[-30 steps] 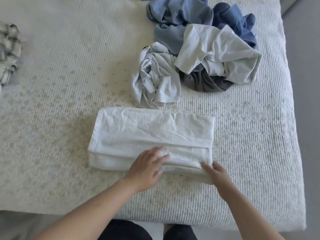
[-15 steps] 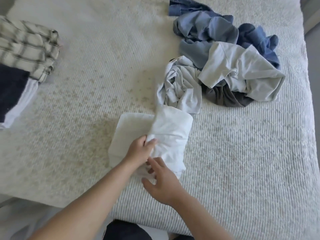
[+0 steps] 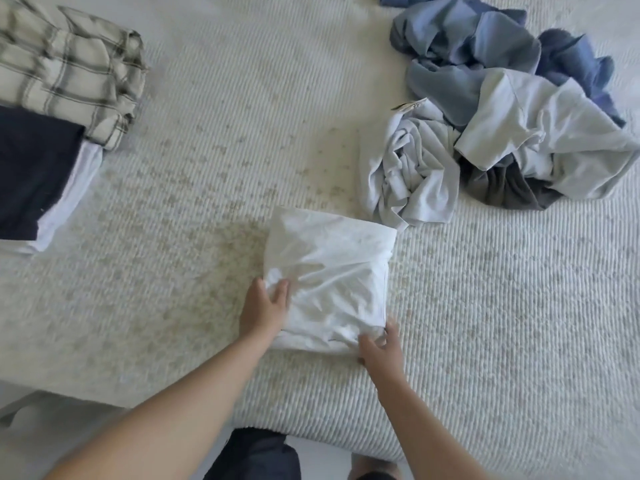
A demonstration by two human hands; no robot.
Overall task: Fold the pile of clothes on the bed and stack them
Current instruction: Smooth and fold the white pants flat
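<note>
And that's the last fold over: the white garment (image 3: pixel 329 275), a long strip a second ago, is now a compact square near the front edge of the bed (image 3: pixel 207 168). The left hand (image 3: pixel 263 308) lies on its left side with fingers spread flat, while the right hand (image 3: pixel 379 344) pinches the near right corner, tidying it. This piece looks ready for the stack (image 3: pixel 52 133) at far left, where a plaid piece, a dark one and a white one sit folded. Plenty left, though: the unfolded pile (image 3: pixel 502 116) of blue, grey and pale clothes waits at upper right on the ribbed cream cover.
</note>
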